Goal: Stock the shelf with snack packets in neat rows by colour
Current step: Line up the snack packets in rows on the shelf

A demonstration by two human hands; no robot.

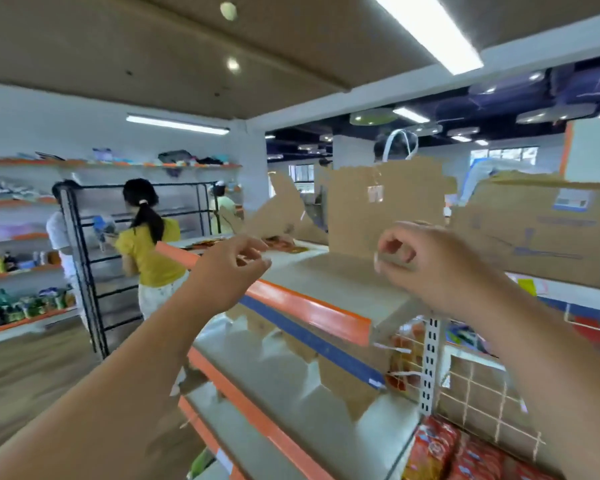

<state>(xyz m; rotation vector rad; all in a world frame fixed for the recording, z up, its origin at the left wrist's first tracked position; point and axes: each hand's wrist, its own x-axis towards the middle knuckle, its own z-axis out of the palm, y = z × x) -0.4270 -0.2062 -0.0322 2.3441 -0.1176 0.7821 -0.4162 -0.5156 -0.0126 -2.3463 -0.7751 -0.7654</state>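
- Left hand (pixel 227 271): mine, raised over the front edge of the top shelf (pixel 326 275); fingers loosely curled, thumb close to forefinger, holding nothing I can see.
- Right hand (pixel 433 268): mine, raised over the same shelf, well apart from the left; fingers loosely curled with a gap at the thumb, nothing held.
- Top shelf: bare beige board, orange strip along the front.
- Packets, far lot (pixel 284 244): orange-red, lying flat at the far end of the top shelf, beyond my left hand; blurred.
- Packets, red lot (pixel 440 448): packed side by side in the lower right bay, below my right arm.
- Packets, mesh lot (pixel 404 355): orange-red, behind wire mesh under the top shelf; count unclear.
- Boxes (pixel 381 209): brown cardboard, standing at the back of the top shelf; another (pixel 541 230) to the right.
- Lower shelves (pixel 274 362): pale boards, orange and blue strips, torn cardboard pieces on them.
- Person in yellow top (pixel 149 247): back turned, at a black rack (pixel 84 271) to the left.
- Wall shelves (pixel 21 313): far left, mixed goods.
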